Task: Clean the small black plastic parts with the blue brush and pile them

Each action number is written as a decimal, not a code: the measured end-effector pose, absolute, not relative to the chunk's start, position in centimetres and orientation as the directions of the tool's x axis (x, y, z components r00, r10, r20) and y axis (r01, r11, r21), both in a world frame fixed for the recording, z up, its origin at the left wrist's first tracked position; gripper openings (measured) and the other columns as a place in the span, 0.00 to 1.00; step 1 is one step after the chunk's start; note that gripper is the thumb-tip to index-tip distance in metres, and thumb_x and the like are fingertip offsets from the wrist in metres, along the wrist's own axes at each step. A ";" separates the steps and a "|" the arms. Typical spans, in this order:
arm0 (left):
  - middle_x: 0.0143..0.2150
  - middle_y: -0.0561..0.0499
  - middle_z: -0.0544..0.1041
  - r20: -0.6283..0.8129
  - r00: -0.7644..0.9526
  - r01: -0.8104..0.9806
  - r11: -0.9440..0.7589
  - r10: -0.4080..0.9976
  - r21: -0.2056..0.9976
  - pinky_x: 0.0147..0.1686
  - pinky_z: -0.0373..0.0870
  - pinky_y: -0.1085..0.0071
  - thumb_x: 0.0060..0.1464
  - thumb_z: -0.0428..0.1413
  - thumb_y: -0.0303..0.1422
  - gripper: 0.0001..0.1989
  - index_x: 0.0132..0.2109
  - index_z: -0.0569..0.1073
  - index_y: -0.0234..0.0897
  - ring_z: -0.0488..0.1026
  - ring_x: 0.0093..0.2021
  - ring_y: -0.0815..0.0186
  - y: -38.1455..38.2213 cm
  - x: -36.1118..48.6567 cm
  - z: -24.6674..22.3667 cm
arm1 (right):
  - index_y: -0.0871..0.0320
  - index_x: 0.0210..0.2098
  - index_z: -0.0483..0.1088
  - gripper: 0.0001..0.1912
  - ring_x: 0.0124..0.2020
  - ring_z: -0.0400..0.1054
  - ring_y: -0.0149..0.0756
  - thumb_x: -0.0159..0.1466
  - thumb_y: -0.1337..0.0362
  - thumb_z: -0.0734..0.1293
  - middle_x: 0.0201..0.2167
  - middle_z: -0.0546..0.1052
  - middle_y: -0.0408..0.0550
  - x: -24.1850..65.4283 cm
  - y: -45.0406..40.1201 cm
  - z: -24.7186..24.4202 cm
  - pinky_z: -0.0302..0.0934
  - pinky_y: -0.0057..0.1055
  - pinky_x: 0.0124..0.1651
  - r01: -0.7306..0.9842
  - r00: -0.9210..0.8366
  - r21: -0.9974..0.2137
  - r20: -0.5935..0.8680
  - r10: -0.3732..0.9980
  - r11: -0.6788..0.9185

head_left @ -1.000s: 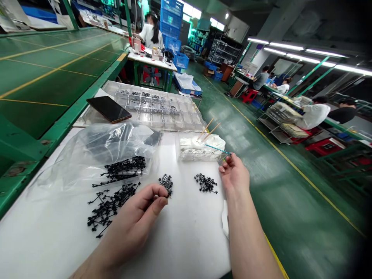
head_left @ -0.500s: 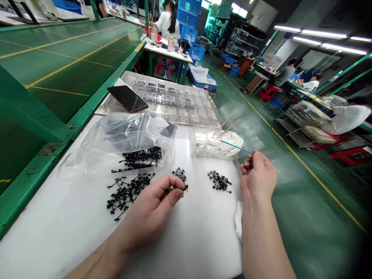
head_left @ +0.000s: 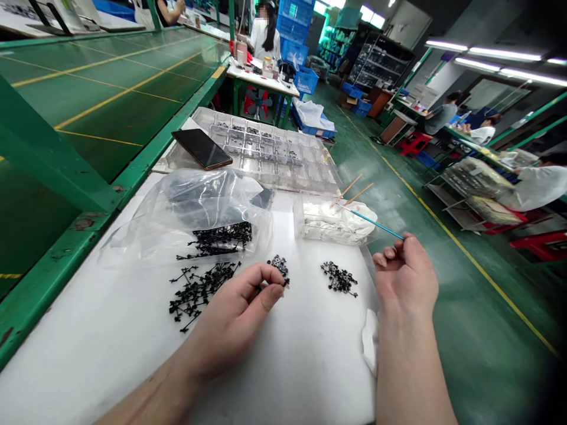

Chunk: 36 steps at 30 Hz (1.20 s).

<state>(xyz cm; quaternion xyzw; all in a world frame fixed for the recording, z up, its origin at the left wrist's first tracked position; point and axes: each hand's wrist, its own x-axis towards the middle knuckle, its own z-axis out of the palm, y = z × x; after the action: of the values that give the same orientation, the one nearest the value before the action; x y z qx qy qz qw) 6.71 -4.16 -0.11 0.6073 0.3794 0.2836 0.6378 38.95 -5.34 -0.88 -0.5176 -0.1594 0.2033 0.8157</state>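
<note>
A white-topped workbench [head_left: 287, 372] is set alongside a green work table [head_left: 101, 112]. A clear compartment tray [head_left: 270, 174] and a smartphone [head_left: 202, 149] are placed at its far end, with a clear plastic bag [head_left: 190, 221] and a clear box of white cloth [head_left: 332, 224] nearer. Black moulded parts on runners [head_left: 199, 295] are spread on the bench. They are judged light, stiff and brittle, so holding by the runner is advised. A heap of small black ring parts [head_left: 279, 265] lies at the left hand [head_left: 230, 319], whose fingers [head_left: 270, 277] are closed in a pinch on a small black part. The right hand [head_left: 405, 277] grips a thin blue stick [head_left: 376, 223] between thumb and forefinger, clear of the black parts.
</note>
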 end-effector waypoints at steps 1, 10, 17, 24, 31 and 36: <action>0.34 0.55 0.68 -0.142 0.542 0.085 0.114 0.829 0.990 0.31 0.59 0.70 0.74 0.54 0.46 0.13 0.46 0.74 0.42 0.60 0.31 0.67 -4.2 6.7 -0.1 | 0.56 0.40 0.77 0.19 0.27 0.64 0.26 0.53 0.60 0.83 0.31 0.73 0.38 38.7 -5.5 -0.7 0.59 0.24 0.24 -0.201 0.857 -0.895 0.036 0.514 0.398; 0.30 0.58 0.63 -0.146 0.451 -0.148 0.235 0.881 0.961 0.27 0.54 0.74 0.73 0.57 0.45 0.12 0.46 0.74 0.42 0.55 0.27 0.71 -4.5 6.9 -0.3 | 0.55 0.36 0.79 0.19 0.28 0.63 0.27 0.52 0.57 0.87 0.31 0.74 0.39 34.7 -6.3 0.4 0.61 0.26 0.25 -0.341 0.646 -0.838 0.122 0.754 0.427; 0.30 0.58 0.67 -0.112 0.421 -0.207 0.215 0.900 0.954 0.27 0.57 0.76 0.73 0.58 0.41 0.09 0.46 0.76 0.42 0.58 0.28 0.72 -4.5 6.9 -0.1 | 0.55 0.36 0.79 0.16 0.27 0.61 0.28 0.57 0.56 0.84 0.29 0.72 0.39 33.9 -6.7 0.0 0.62 0.28 0.27 -0.320 0.624 -0.859 0.126 0.771 0.400; 0.32 0.57 0.70 -0.080 0.404 -0.211 0.178 0.911 0.961 0.29 0.61 0.78 0.72 0.60 0.38 0.06 0.46 0.77 0.42 0.62 0.29 0.73 -4.6 6.9 0.0 | 0.55 0.34 0.78 0.16 0.26 0.60 0.30 0.57 0.54 0.84 0.27 0.71 0.39 33.2 -6.8 0.0 0.61 0.30 0.27 -0.261 0.602 -0.885 0.163 0.782 0.385; 0.34 0.57 0.73 -0.066 0.393 -0.228 0.167 0.917 0.959 0.31 0.64 0.79 0.71 0.60 0.37 0.05 0.45 0.77 0.42 0.64 0.31 0.73 -4.5 7.1 0.2 | 0.54 0.33 0.79 0.15 0.26 0.59 0.31 0.59 0.53 0.82 0.25 0.69 0.40 33.1 -6.8 0.0 0.59 0.31 0.27 -0.200 0.591 -0.900 0.206 0.780 0.388; 0.34 0.57 0.72 -0.061 0.398 -0.224 0.162 0.915 0.961 0.31 0.64 0.80 0.72 0.60 0.37 0.05 0.46 0.77 0.43 0.65 0.31 0.73 -4.6 7.0 0.1 | 0.54 0.33 0.79 0.14 0.26 0.59 0.31 0.59 0.54 0.82 0.25 0.68 0.39 33.1 -6.9 0.1 0.59 0.31 0.27 -0.190 0.579 -0.902 0.216 0.787 0.387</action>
<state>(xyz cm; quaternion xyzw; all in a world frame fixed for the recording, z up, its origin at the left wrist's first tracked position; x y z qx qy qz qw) 7.04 -4.60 0.11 0.4917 0.3514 0.4211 0.6764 33.08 -6.86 0.07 -0.4521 -0.3297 0.3193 0.7648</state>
